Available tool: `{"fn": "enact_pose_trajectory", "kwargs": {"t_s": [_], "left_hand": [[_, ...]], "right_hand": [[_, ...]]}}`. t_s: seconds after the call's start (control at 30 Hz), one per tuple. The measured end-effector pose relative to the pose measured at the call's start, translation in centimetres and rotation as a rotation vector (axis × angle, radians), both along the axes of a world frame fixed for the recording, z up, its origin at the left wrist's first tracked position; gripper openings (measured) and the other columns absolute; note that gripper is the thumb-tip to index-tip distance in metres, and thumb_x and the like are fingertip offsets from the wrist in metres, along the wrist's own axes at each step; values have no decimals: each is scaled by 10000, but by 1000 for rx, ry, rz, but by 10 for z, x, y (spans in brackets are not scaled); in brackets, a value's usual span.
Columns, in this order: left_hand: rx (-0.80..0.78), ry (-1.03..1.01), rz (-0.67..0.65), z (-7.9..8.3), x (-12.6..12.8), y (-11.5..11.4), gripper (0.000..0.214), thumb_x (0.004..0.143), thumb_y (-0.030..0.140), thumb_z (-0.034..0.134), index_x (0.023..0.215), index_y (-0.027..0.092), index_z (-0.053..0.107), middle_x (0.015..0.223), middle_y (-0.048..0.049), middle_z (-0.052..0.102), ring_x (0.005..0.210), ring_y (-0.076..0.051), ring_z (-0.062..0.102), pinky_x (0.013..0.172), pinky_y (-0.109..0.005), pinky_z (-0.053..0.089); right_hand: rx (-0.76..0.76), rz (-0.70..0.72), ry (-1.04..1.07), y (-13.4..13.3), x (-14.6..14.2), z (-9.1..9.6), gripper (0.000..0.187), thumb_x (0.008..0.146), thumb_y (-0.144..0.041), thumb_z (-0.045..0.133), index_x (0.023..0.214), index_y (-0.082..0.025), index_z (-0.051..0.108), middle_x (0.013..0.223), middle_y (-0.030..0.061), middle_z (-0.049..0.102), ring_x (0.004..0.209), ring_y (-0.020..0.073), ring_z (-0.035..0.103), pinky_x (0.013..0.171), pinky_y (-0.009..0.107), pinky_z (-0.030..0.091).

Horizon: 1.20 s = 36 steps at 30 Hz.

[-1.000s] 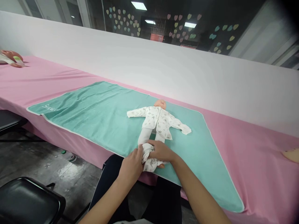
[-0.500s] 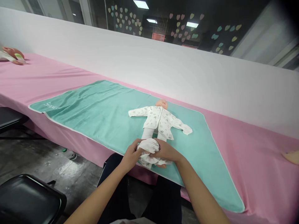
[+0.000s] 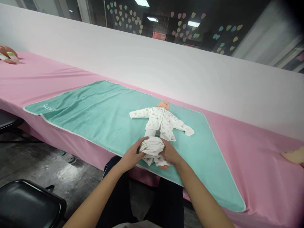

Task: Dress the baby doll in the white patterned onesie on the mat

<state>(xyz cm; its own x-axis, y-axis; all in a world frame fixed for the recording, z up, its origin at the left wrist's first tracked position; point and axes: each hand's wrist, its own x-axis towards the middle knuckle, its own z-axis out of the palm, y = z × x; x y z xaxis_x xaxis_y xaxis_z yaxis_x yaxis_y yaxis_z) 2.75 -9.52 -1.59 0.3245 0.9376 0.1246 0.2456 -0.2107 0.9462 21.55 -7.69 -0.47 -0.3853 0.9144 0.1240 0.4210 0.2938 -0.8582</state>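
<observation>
A baby doll (image 3: 163, 104) lies on its back on a green blanket (image 3: 99, 117), its head toward the wall. It wears a white printed jacket (image 3: 155, 117) with both sleeves spread out. Bunched white printed pants (image 3: 152, 147) surround its lower legs, and one foot (image 3: 163, 167) sticks out below. My left hand (image 3: 133, 155) grips the pants' gathered fabric from the left, thumb on top. On the other side my right hand (image 3: 169, 152) is closed on the same fabric, its fingertips partly hidden.
A pink cloth (image 3: 266, 158) covers the long table beneath the blanket. Behind it rises a white wall (image 3: 190, 76). Another doll (image 3: 8, 53) lies at far left, and a pale object (image 3: 293, 156) at the right edge. Black chairs (image 3: 30, 202) and a bottle (image 3: 68, 157) stand at left.
Both hands have shifted slightly up the doll's legs with the pants. The bunched fabric now looks wider and more evenly gathered between them.
</observation>
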Motion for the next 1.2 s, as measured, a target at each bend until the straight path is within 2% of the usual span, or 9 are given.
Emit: {"fn": "enact_pose_trajectory", "kwargs": {"t_s": [0.13, 0.23, 0.37, 0.47, 0.67, 0.77, 0.93, 1.07, 1.2], "left_hand": [[147, 163, 66, -2, -2, 13, 639, 653, 70, 447, 1268, 242, 453, 1163, -46, 524, 1038, -199, 504, 913, -327, 405], [207, 67, 150, -10, -1, 22, 568, 637, 58, 424, 1167, 228, 534, 1114, -42, 526, 1010, -181, 516, 905, -317, 413], [10, -180, 101, -21, -10, 28, 525, 598, 71, 400, 1083, 188, 560, 1109, -49, 564, 1016, -196, 541, 879, -336, 439], [-161, -238, 10, -17, -19, 28, 544, 575, 77, 393, 1087, 160, 557, 1106, -63, 597, 977, -213, 574, 844, -349, 458], [-120, -122, -13, 11, -3, 33, 414, 791, 327, 448, 1178, 200, 520, 1193, -55, 561, 982, -198, 565, 833, -313, 460], [4, -66, 28, 10, 13, 55, 419, 805, 363, 468, 1199, 223, 490, 1257, -53, 505, 1056, -192, 529, 874, -302, 436], [331, 325, 168, -3, 40, 106, 465, 727, 198, 543, 1189, 192, 488, 1288, -101, 430, 1190, -226, 400, 965, -354, 341], [462, 539, 312, 0, 55, 124, 405, 760, 298, 542, 1149, 191, 506, 1112, -104, 521, 1063, -244, 460, 877, -356, 368], [421, 463, 428, -3, 49, 130, 236, 850, 351, 410, 875, 179, 570, 846, -70, 592, 890, -208, 517, 780, -306, 376]], "right_hand": [[19, -2, -37, -4, -2, 0, 322, 719, -155, 503, 1032, -191, 569, 985, 32, 635, 830, 171, 572, 769, 304, 441], [-26, 16, -58, -4, 5, 4, 317, 709, -228, 581, 1025, -202, 556, 960, 22, 616, 836, 175, 555, 751, 302, 437], [-190, 105, 4, -1, 26, 9, 356, 694, -369, 639, 994, -206, 538, 907, 15, 590, 822, 168, 544, 700, 276, 429], [-154, -58, 118, 4, 35, 6, 283, 761, -435, 556, 908, -195, 524, 817, 7, 562, 749, 144, 528, 667, 265, 414], [155, -365, 90, 22, 16, 4, 229, 799, -421, 498, 867, -203, 507, 807, 6, 558, 771, 156, 518, 716, 282, 410], [275, -432, 12, 29, 6, 7, 201, 822, -392, 470, 881, -206, 516, 816, 7, 578, 782, 157, 526, 741, 283, 395], [321, -314, -160, 29, 4, -2, 136, 800, -327, 512, 861, -209, 544, 848, 5, 576, 804, 158, 515, 742, 283, 380], [398, -478, -121, 32, 16, -6, 215, 831, -374, 469, 963, -208, 505, 947, 37, 545, 878, 173, 508, 788, 296, 389], [414, -594, -447, 48, 23, -3, 298, 749, -475, 563, 879, -212, 510, 928, 42, 520, 867, 200, 492, 694, 288, 381]]}}
